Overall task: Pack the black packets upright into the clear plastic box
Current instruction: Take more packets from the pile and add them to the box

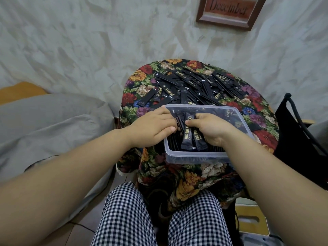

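Observation:
A clear plastic box (195,158) stands at the near edge of a small round table draped in a floral cloth (262,139). Several black packets (188,137) with gold print lie and lean inside it. My left hand (150,126) reaches over the box's left rim, and its fingers press against packets standing on edge at the left side. My right hand (211,126) is inside the box, with its thumb and fingers pinching the black packets near their tops. A loose heap of black packets (195,86) covers the far half of the table.
A grey cushion (44,125) lies to the left of the table. A black bag (298,132) stands at the right, and a yellow and white stool (250,219) is on the floor at lower right. My checked trousers (133,219) are below the table edge.

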